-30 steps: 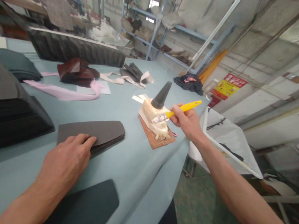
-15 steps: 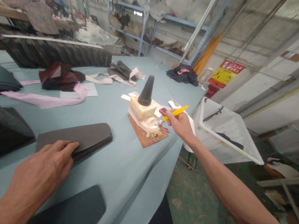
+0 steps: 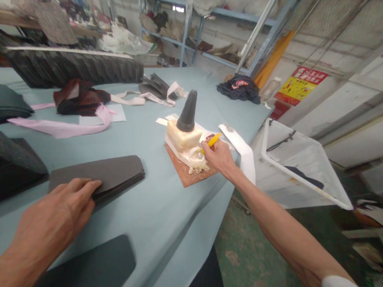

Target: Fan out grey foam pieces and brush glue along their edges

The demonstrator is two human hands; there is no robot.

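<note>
A stack of dark grey flat pieces (image 3: pixel 115 167) lies on the blue-green table cover. My left hand (image 3: pixel 64 207) is closed at its near left part, fingers together on top and thumb hidden. Further right, my right hand (image 3: pixel 216 155) grips a brush (image 3: pixel 213 140) by its yellow handle. The brush's head is down at the front hollow of a cream, glue-caked container (image 3: pixel 185 139), and its bristles are mostly hidden. A black cone (image 3: pixel 188 113) stands upright on that container. Beneath it is a brown board (image 3: pixel 185 178) with dried crumbs on it.
A white curved strip (image 3: pixel 240 151) lies right of my right hand, near the table edge. Beyond the edge stands a white bin (image 3: pixel 296 163). Pink cloth (image 3: pixel 63 126), a long row of dark pieces (image 3: pixel 76 68) and dark clothing (image 3: pixel 238 88) lie further back. A person (image 3: pixel 54 22) is at far left.
My right hand has moved left and slightly down, bringing the brush head into the container's front hollow. The handle has swung steeper. My left hand stays on the stack.
</note>
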